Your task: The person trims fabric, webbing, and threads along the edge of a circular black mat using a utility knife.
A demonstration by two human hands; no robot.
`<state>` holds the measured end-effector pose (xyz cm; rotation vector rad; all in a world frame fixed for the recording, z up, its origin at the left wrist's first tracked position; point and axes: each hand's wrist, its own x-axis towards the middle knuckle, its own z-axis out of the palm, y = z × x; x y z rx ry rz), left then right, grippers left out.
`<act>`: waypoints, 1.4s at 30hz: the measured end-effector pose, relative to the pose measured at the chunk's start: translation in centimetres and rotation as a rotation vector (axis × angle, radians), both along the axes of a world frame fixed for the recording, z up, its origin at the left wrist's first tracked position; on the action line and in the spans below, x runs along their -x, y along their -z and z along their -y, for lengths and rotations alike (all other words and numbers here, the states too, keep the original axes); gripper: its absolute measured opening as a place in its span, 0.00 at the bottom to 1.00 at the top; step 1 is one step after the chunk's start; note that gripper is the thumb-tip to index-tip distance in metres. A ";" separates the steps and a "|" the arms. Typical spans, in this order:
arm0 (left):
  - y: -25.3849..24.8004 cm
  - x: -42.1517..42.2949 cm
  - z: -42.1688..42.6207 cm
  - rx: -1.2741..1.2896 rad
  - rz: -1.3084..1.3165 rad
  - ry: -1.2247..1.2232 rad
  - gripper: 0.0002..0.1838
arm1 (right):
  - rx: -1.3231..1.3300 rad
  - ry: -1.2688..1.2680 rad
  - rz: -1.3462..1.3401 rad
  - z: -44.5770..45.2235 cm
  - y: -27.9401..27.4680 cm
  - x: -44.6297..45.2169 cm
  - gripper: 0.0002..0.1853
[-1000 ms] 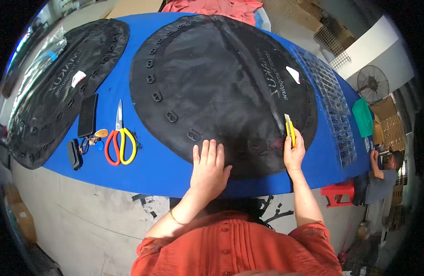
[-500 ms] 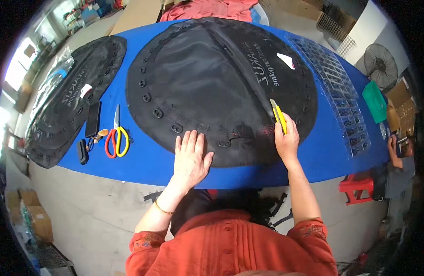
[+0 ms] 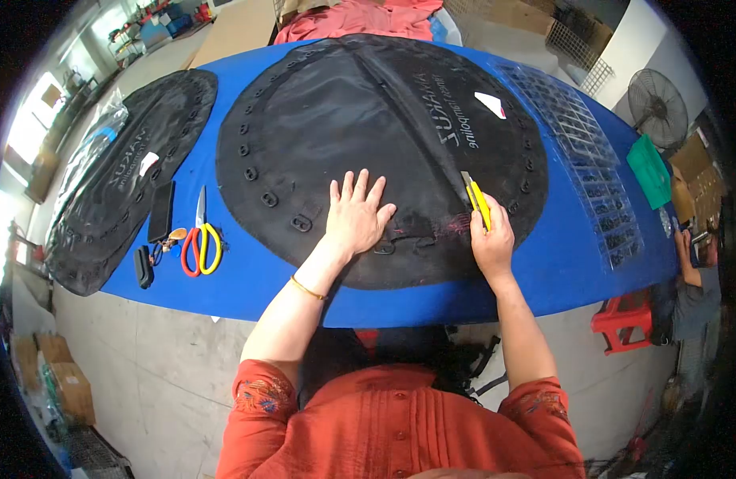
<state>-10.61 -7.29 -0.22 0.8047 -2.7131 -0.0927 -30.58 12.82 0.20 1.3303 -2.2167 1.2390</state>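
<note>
A large round black trampoline mat lies across the blue table, with rings along its edge and grey lettering on its right part. My left hand rests flat on the mat's lower middle, fingers spread. Closed around a yellow utility knife is my right hand, at the mat's lower right. The knife's blade points up and away from me, over a long fold in the fabric. Whether the blade touches the mat I cannot tell. Reddish marks show on the mat between my hands.
Scissors with red and yellow handles lie left of the mat, beside a black phone-like block and keys. A second black mat covers the table's left end. Clear plastic compartment trays line the right. A person is at far right.
My left hand has slid up and to the right on the mat, its fingers spreading wider. My right hand with the utility knife has shifted only slightly left.
</note>
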 end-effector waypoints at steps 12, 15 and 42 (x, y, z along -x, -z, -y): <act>0.0 -1.6 -1.3 -0.028 0.056 0.009 0.35 | 0.137 -0.051 0.398 2.4 -1.4 -0.5 0.17; -0.2 -2.4 -2.2 -0.013 0.045 0.020 0.35 | 0.269 -0.203 0.641 5.9 -2.2 -1.0 0.17; -1.9 15.4 20.6 0.096 0.148 -0.038 0.40 | 0.231 -0.185 1.060 11.9 -0.4 -0.2 0.19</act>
